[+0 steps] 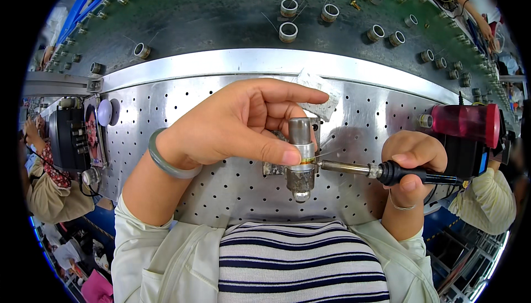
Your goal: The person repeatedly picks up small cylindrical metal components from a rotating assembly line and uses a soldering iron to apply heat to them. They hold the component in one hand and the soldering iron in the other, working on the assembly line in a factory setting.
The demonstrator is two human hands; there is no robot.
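In front of me a short metal post (300,180) stands on a bracket, a bright silver ring with a yellowish band (306,151) fitted around it. My left hand (227,120) reaches over from the left. Its thumb presses the ring's near side, its index finger stretches out past the post, and the other fingers curl behind, partly hidden. Between thumb and fingers of my right hand (414,153) is a soldering iron (345,167) with a black handle. The iron points left, its tip at the yellowish band. Thin wires stick out to the right near the ring.
A perforated metal worktop (221,200) lies under my hands. Beyond its silver rail runs a dark green belt (221,23) with several metal rings. A pink container (459,126) stands at right, a black device (65,134) at left. White paper (326,101) lies behind the post. Other people sit on both sides.
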